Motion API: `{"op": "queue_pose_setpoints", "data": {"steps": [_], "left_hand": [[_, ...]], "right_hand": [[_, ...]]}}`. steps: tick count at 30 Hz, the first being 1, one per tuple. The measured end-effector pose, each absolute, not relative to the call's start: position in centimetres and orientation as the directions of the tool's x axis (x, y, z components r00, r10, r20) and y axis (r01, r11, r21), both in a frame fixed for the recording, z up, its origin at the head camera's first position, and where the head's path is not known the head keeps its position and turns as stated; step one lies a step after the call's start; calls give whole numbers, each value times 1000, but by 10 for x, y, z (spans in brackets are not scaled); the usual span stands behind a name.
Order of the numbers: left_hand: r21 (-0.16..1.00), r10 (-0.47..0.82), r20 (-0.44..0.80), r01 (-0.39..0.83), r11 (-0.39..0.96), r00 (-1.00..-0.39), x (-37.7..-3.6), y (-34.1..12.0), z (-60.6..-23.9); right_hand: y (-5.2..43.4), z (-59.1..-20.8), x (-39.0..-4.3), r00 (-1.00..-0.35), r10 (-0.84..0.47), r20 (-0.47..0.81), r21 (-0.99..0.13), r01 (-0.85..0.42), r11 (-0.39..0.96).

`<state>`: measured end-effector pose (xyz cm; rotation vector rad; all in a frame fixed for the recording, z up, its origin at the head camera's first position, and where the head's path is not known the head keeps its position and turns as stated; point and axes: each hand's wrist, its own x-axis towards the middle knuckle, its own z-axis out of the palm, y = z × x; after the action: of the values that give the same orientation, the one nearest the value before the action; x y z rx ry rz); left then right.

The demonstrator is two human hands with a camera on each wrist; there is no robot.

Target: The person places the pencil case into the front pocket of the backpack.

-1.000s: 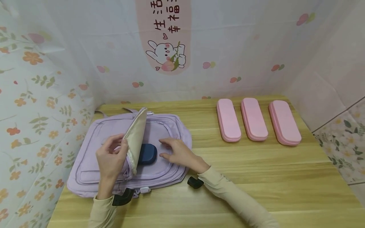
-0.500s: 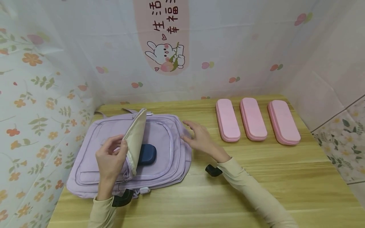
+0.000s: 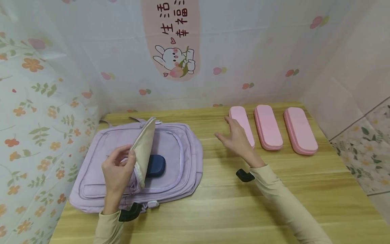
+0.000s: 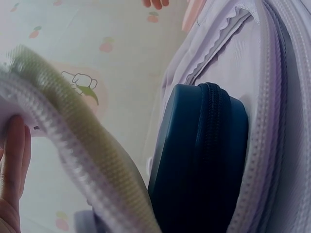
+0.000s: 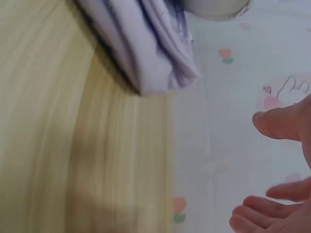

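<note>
Left hand (image 3: pixel 117 171) pinches the raised flap (image 3: pixel 143 149) of the lilac backpack (image 3: pixel 186 159), fingers curled on its beige-lined edge, holding the front pocket open; the bag lies flat at the left of the worktop (image 3: pixel 231 210). One dark blue zip case (image 3: pixel 156 165) sits in the pocket mouth, half under the flap, seen close in the left wrist view (image 4: pixel 199 160). Right hand (image 3: pixel 236 137) hovers with its grip apart, fingers spread and holding nothing, over the near end of the leftmost pink case (image 3: pixel 242 125); touching or not, cannot tell. Risks, as judged: the flap hangs on a fingertip pinch only, so a slip would drop it over the blue case and close the opening; the pink cases lie close side by side, so a wide spread-finger reach could nudge the middle pink case (image 3: pixel 268 131) out of line; a smooth, flat lid may slide rather than lift. Count: pink cases three, including the right pink case (image 3: pixel 300 130); blue case one; backpack one; hands two.
</note>
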<state>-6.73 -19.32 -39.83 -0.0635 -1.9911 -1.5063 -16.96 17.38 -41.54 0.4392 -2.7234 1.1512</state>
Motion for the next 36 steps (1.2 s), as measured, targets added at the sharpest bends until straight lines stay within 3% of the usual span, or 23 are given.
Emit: {"op": "queue_pose_setpoints", "data": {"steps": [17, 36], "left_hand": [[859, -346, 495, 388, 334, -797, -66, -200, -404], [863, -372, 488, 371, 344, -790, -63, -206, -403]], "right_hand": [[213, -444, -165, -993, 69, 97, -680, -15, 733], [227, -470, -150, -983, 178, 53, -649, 101, 754]]}}
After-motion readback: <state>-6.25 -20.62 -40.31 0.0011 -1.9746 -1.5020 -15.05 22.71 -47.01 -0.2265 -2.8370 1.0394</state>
